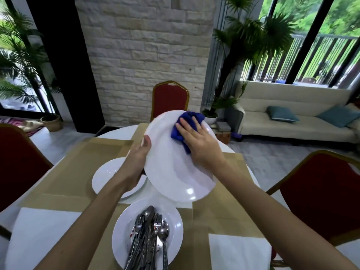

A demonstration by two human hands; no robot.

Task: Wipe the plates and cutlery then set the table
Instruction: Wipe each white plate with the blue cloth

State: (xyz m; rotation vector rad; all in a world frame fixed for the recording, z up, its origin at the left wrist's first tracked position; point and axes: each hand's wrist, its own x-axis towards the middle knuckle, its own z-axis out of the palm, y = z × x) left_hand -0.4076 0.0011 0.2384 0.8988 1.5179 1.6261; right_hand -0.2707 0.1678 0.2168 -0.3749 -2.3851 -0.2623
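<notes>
A large white plate (171, 168) is held tilted above the table. My left hand (136, 158) grips its left rim, thumb on the upper face. My right hand (196, 141) lies flat with straight fingers on a blue cloth (187, 121), pressing it against the plate's upper part. Below on the table, a stack of white plates (105, 176) sits partly hidden under my left wrist. Nearest me, another white plate (124, 230) carries a pile of several spoons, forks and knives (150, 238).
The round table (120, 133) carries tan placemats (78, 168) and white napkins (41, 236) at front left and front right (239, 252). Red chairs stand at the far side (169, 98), left (17, 162) and right (327, 195). A sofa and potted plants stand beyond.
</notes>
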